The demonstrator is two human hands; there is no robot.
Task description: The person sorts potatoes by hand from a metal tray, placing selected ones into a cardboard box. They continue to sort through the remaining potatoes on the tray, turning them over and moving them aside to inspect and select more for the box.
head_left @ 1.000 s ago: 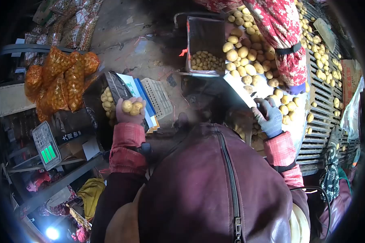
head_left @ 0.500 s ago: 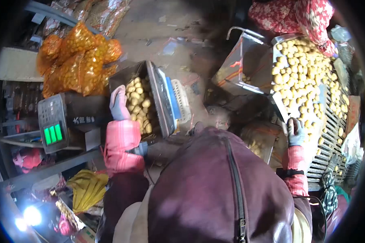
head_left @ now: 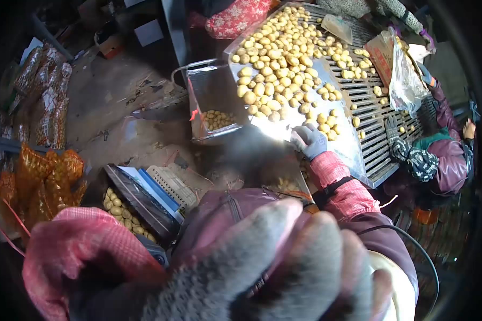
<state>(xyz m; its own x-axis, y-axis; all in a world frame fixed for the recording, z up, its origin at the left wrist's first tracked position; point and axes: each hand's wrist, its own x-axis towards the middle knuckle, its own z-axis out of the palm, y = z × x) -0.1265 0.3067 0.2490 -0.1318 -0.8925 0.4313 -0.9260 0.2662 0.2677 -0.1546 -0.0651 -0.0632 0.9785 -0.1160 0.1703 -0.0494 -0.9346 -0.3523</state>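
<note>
Left hand [head_left: 262, 267]: gloved, lifted from the potato crate [head_left: 140, 201] up against the lens — blurred, so its grip cannot be told.
Right hand [head_left: 308, 140]: still curled among potatoes [head_left: 273, 59] at the worktop's [head_left: 377, 128] edge; hold unclear.
Crate: filled, unattended — that drop looks done.

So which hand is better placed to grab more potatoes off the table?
Right: the right hand sits on the table beside the potatoes, while the left hand is up near the camera.

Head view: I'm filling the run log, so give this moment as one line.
left hand: at lens, blurred, grip unclear | right hand: at table edge by potatoes, grip unclear | co-worker's hand: by slats
</note>
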